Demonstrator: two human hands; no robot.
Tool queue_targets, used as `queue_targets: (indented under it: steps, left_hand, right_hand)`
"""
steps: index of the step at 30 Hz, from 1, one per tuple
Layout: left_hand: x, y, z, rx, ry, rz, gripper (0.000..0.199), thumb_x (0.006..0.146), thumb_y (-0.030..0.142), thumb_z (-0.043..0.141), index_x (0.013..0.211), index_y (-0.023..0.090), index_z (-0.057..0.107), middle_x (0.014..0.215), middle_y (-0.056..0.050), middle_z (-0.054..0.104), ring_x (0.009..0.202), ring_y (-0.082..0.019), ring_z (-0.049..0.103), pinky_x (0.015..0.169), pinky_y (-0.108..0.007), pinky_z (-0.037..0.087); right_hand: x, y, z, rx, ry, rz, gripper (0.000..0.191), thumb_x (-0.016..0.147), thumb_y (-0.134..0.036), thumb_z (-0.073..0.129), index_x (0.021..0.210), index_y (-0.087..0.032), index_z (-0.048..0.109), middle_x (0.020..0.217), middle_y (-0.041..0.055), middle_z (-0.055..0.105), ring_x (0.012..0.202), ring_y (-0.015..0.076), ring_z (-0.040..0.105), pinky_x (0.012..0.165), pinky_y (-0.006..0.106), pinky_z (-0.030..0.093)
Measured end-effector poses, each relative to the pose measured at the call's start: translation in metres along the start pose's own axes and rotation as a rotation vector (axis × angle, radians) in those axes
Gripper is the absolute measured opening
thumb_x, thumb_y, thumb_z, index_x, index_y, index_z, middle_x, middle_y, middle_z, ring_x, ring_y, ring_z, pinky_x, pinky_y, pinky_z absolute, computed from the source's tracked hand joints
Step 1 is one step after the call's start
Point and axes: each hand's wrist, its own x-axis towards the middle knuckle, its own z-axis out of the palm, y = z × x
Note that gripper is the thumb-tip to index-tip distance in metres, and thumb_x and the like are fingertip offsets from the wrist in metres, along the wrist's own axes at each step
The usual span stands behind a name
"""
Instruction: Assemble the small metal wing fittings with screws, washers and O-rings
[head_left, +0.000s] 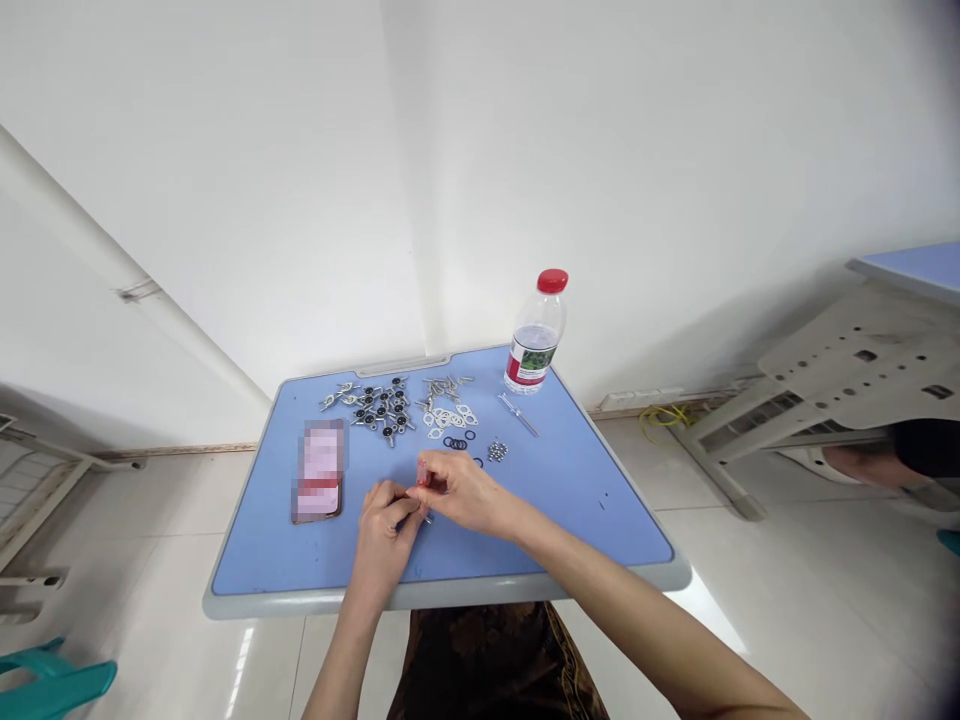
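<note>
Near the front of the blue table (525, 520), my left hand (382, 525) and my right hand (461, 490) meet with their fingers pinched together. A bit of a small silvery metal part (428, 519) shows below the fingertips, and the rest of it is covered. Something red (423, 472) shows at my right fingers, too small to name. Just beyond my hands lie several black rubber rings (456, 443), flat oval metal plates (445, 419) and a cluster of small shiny metal pieces (497, 451).
Farther back are metal parts with black round centres (382, 405) and a heap of slim metal pins (446, 385). A phone (319, 475) lies at the left. A red-capped bottle (534, 340) stands back right, beside a thin clear syringe-like tube (518, 414).
</note>
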Motion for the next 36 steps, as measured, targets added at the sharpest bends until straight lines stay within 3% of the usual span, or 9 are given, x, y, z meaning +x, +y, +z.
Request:
queue_targets:
  steps: [6,10,15,19,24,29,32,34,36]
  left_hand:
    - [-0.001,-0.001,0.003,-0.045,0.025,-0.019,0.025,0.092,0.027,0.053,0.077,0.020,0.072,0.079,-0.003,0.060,0.079,-0.017,0.054,0.072,-0.032,0.048]
    - [-0.001,-0.001,0.003,-0.078,0.029,-0.049,0.024,0.091,0.027,0.054,0.077,0.019,0.072,0.080,-0.004,0.060,0.080,-0.017,0.056,0.072,-0.031,0.049]
    - [-0.002,-0.002,0.002,-0.057,0.042,-0.043,0.018,0.090,0.023,0.056,0.085,0.020,0.073,0.084,-0.004,0.062,0.084,-0.017,0.058,0.075,-0.032,0.050]
    - [-0.004,-0.001,0.002,0.012,0.050,-0.012,0.016,0.089,0.022,0.056,0.089,0.021,0.072,0.082,-0.004,0.060,0.080,-0.017,0.057,0.072,-0.031,0.051]
    - [-0.005,0.000,0.003,0.094,0.071,0.013,0.016,0.090,0.024,0.055,0.090,0.021,0.071,0.081,-0.003,0.058,0.077,-0.017,0.055,0.068,-0.030,0.051]
    - [-0.007,-0.001,0.002,0.017,0.063,0.010,0.014,0.088,0.020,0.057,0.095,0.021,0.069,0.091,-0.004,0.062,0.085,-0.018,0.060,0.076,-0.033,0.053]
    - [-0.007,-0.001,-0.001,-0.026,0.024,-0.004,0.019,0.088,0.015,0.055,0.099,0.022,0.069,0.096,-0.004,0.063,0.090,-0.018,0.062,0.079,-0.033,0.054]
    - [-0.008,-0.001,-0.004,-0.038,-0.002,-0.011,0.023,0.088,0.013,0.053,0.102,0.022,0.069,0.096,-0.004,0.063,0.090,-0.017,0.062,0.079,-0.033,0.055]
    - [-0.008,0.000,-0.006,-0.045,-0.027,-0.018,0.025,0.088,0.012,0.052,0.103,0.023,0.069,0.096,-0.004,0.063,0.089,-0.017,0.062,0.079,-0.034,0.055]
  right_hand:
    - [-0.001,-0.009,-0.009,-0.062,-0.090,0.004,0.009,0.082,-0.015,0.059,0.081,-0.019,0.051,0.072,-0.0014,0.058,0.064,0.0119,0.053,0.060,0.024,0.042]
    - [-0.001,-0.018,-0.026,0.084,-0.156,-0.081,0.031,0.084,-0.015,0.061,0.113,-0.020,0.052,0.098,0.0034,0.062,0.077,0.0120,0.059,0.066,0.024,0.048]
    - [0.004,-0.020,-0.034,0.024,-0.182,-0.270,0.014,0.093,-0.013,0.049,0.093,-0.018,0.061,0.084,0.0031,0.065,0.080,0.0131,0.057,0.068,0.024,0.045]
    - [0.007,-0.016,-0.028,-0.054,-0.123,-0.238,0.007,0.090,-0.018,0.056,0.084,-0.018,0.058,0.076,0.0007,0.061,0.066,0.0109,0.053,0.062,0.023,0.042]
    - [0.009,-0.015,-0.019,-0.059,-0.060,-0.189,0.016,0.088,-0.026,0.060,0.078,-0.019,0.050,0.073,-0.0011,0.056,0.063,0.0100,0.051,0.058,0.022,0.040]
    - [0.010,-0.016,-0.014,-0.054,-0.012,-0.063,0.017,0.087,-0.024,0.060,0.078,-0.020,0.045,0.069,-0.0027,0.057,0.061,0.0104,0.052,0.055,0.021,0.040]
    - [0.010,-0.013,-0.014,-0.050,0.008,-0.081,0.015,0.088,-0.026,0.060,0.080,-0.019,0.048,0.069,-0.0022,0.058,0.062,0.0110,0.054,0.055,0.021,0.041]
    - [0.009,-0.011,-0.014,-0.081,0.013,-0.137,0.007,0.090,-0.024,0.057,0.093,-0.019,0.053,0.075,-0.0009,0.060,0.065,0.0116,0.057,0.058,0.022,0.043]
    - [0.009,-0.010,-0.015,-0.180,0.010,-0.190,0.017,0.093,-0.021,0.052,0.109,-0.020,0.054,0.081,0.0014,0.061,0.068,0.0120,0.057,0.060,0.022,0.044]
